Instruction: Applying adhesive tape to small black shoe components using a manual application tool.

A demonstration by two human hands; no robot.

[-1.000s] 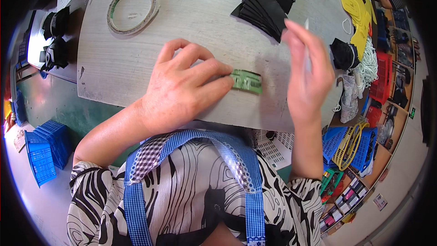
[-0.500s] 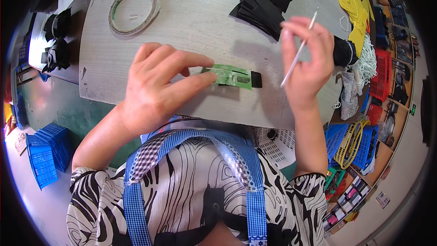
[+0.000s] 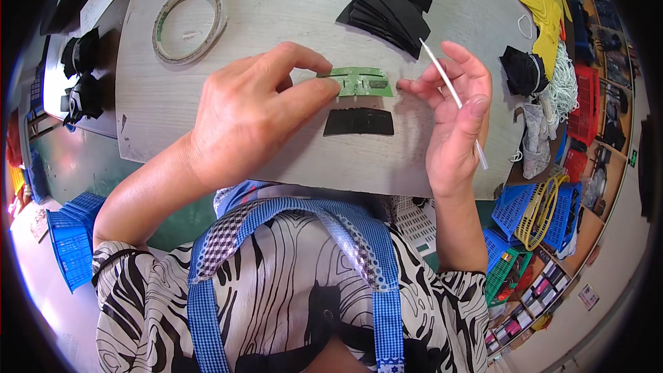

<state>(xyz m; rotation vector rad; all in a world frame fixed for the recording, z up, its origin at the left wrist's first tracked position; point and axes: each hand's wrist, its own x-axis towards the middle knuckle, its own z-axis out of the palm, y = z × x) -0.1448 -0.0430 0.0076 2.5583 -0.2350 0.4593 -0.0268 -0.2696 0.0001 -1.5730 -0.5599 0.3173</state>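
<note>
Between the thumb and fingers of my left hand (image 3: 259, 100) is the left end of a green slotted template (image 3: 360, 83), raised a little off the table. Just nearer to me, apart from it, a black curved-edged piece (image 3: 359, 122) lies flat on the tabletop. My right hand (image 3: 459, 107) holds a thin white marking pen (image 3: 447, 83), slanted across the palm with its pointed end up and away from me. The right index fingertip is close to the template's right end; whether they touch I cannot tell.
A roll of tape (image 3: 157, 31) lies at the far left of the table (image 3: 276, 7). Black cut pieces (image 3: 387, 17) are fanned in a stack beyond my hands. Yellow pieces (image 3: 532, 0), a black bundle (image 3: 523, 71) and white cords (image 3: 563, 90) crowd the right edge. Blue baskets (image 3: 72, 235) stand at left.
The green template has come off the black piece and moved away from me, leaving that piece uncovered. My right hand has turned palm-up, with its fingers brought toward the template's right end.
</note>
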